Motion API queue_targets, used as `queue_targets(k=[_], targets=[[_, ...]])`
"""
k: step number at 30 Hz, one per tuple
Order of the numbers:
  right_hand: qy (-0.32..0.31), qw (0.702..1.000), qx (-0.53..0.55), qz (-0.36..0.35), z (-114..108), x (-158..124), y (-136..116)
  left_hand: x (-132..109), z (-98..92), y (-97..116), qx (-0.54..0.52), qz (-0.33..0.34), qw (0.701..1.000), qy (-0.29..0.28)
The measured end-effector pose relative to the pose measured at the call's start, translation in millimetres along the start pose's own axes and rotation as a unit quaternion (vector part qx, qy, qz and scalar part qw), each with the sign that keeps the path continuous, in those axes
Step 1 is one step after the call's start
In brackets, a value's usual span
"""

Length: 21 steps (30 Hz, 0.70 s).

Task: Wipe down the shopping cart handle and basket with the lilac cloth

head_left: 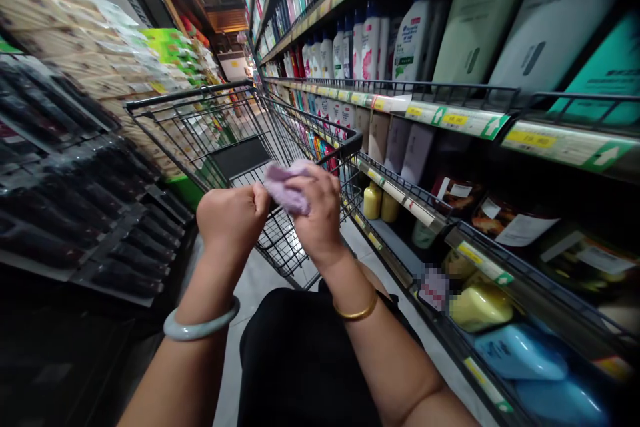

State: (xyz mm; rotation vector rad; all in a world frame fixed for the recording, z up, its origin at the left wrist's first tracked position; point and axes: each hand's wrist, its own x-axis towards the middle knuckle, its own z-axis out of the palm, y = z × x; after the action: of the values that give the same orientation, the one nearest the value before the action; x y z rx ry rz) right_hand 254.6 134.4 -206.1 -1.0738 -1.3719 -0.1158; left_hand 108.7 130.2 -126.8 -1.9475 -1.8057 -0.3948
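Observation:
A crumpled pale purple cloth (289, 188) is bunched in my right hand (317, 203), whose fingers are closed around it. My left hand (227, 217) is a fist just left of the cloth, its thumb close to the cloth's edge. Whatever the left fingers hold, if anything, is hidden. Both hands are in front of a black wire shopping cart (240, 137), at its near end. Motion blurs the cloth slightly. A pale bangle (200, 328) circles my left wrist and a gold-coloured bangle (357, 307) my right.
Shelves with a wire-edged rail (455, 117) line the right side, holding shampoo bottles (413, 40). Yellow and blue bottles (520, 350) lie on the lowest shelf. Stacked packs (65, 20) and dark packaged goods (95, 187) stand on the left. Tiled floor (255, 320) shows below the cart.

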Motion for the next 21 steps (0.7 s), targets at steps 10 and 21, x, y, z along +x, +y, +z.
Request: queue_targets(k=[10, 21], targets=[[0.085, 0.984, -0.022, 0.155, -3.3, 23.7, 20.1, -3.2, 0.8, 3.8, -0.012, -0.003, 0.999, 0.03], [0.184, 0.969, 0.046, 0.159, 18.1, -7.0, 44.0, -5.2, 6.2, 1.8, -0.05, 0.0, 0.996, 0.08]])
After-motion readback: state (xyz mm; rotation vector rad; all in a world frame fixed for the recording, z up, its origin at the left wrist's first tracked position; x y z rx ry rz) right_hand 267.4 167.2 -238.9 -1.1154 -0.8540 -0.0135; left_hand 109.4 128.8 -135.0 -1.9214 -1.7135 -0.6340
